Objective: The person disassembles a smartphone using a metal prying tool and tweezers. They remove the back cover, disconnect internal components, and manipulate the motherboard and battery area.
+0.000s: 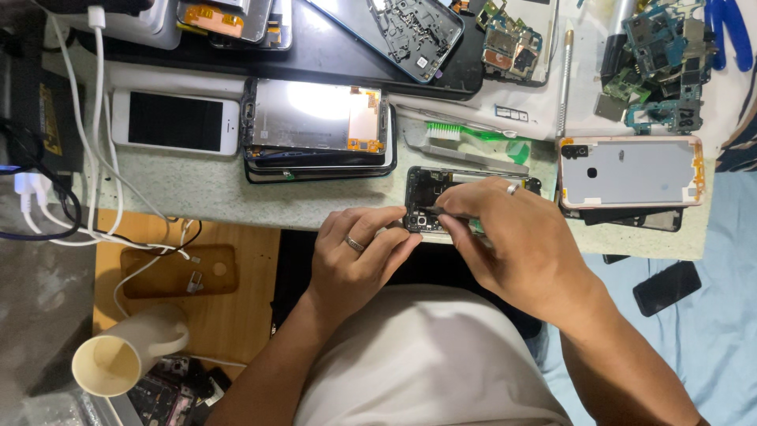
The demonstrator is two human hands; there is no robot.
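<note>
Near the middle of the frame, an opened phone (430, 197) lay at the front edge of the pale speckled counter (205, 193), its dark insides showing. The left hand (355, 256), with a ring on 1 finger, rested curled against the phone's lower left corner, fingertips pressed to its edge to steady it. The right hand (512, 237), also ringed, was pinched around a thin dark tool (430, 208) whose tip touched the phone's lower inner part; what kind of tool could not be told.

Just above the phone lay a green-bristled brush (465, 132) and a flat metal piece. To the right sat a phone back cover (631, 172) with a pinkish rim. Left of centre, a stack of bare screen frames (315, 126) lay beside a white phone (175, 121) with a dark screen. White cables (95, 126) ran down the left side. In the upper right lay a heap of green circuit boards (662, 55). A cream mug (126, 351) stood at lower left on a wooden surface.
</note>
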